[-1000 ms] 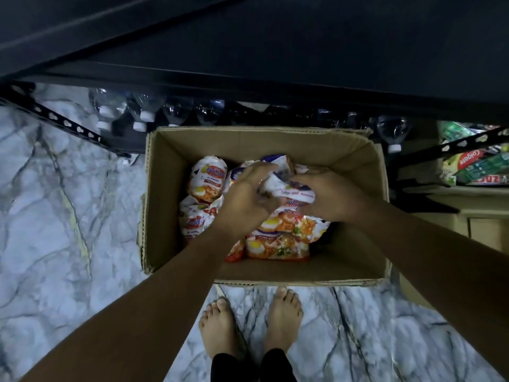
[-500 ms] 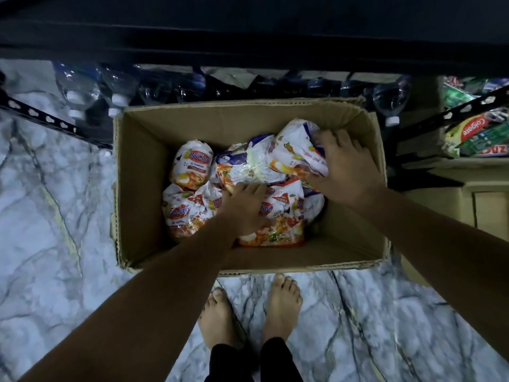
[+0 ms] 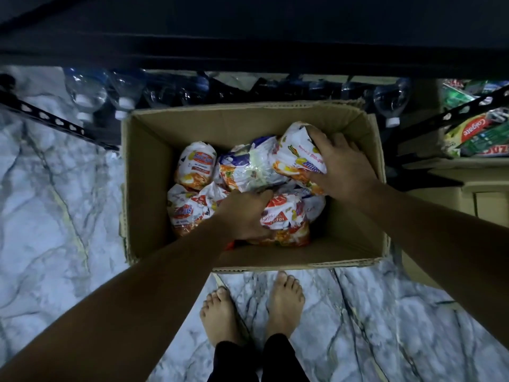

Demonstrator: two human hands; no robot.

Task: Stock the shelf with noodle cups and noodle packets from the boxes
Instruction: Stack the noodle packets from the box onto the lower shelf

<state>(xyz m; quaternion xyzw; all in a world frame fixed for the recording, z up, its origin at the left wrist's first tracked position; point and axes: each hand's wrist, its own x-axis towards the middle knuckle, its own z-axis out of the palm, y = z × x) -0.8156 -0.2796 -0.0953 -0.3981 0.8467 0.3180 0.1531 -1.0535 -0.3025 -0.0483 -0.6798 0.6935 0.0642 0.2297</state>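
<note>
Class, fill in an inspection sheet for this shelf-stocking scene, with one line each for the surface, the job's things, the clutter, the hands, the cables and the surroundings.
Surface: marbled floor; the box stands on it.
Job's things: open cardboard box holding noodle packets, among them a front packet and a far-right packet; no noodle cups seen.
Clutter: nothing seen.
Hands: left hand grips the front packet; right hand grips the far-right packet.
Cables: nothing seen.
Surroundings: dark shelf above the box, water bottles beneath it, toothpaste packs at right, bare feet by the box.
</note>
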